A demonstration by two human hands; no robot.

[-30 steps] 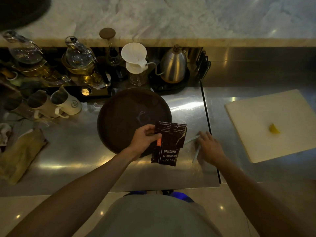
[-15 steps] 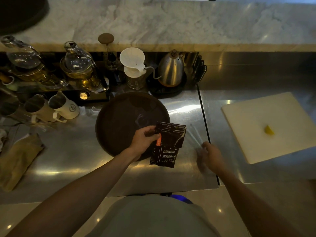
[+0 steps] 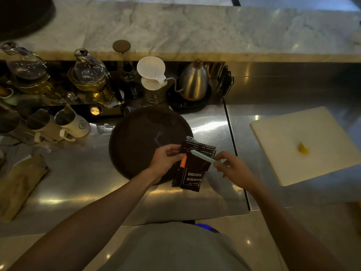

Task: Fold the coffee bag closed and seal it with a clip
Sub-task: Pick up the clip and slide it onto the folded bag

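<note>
**Coffee bag folded, clip coming in**

Coffee bag [image 3: 192, 169] is standing at the round tray's [image 3: 136, 133] near edge, my left hand [image 3: 166, 160] pinching its folded top. It's looking light, crinkly, springy, so I'm gripping near the fold. My right hand [image 3: 233, 170] is holding the pale clip [image 3: 202, 156] across the fold. I'm working on a slick, dimly lit steel counter [image 3: 88, 178].
</note>
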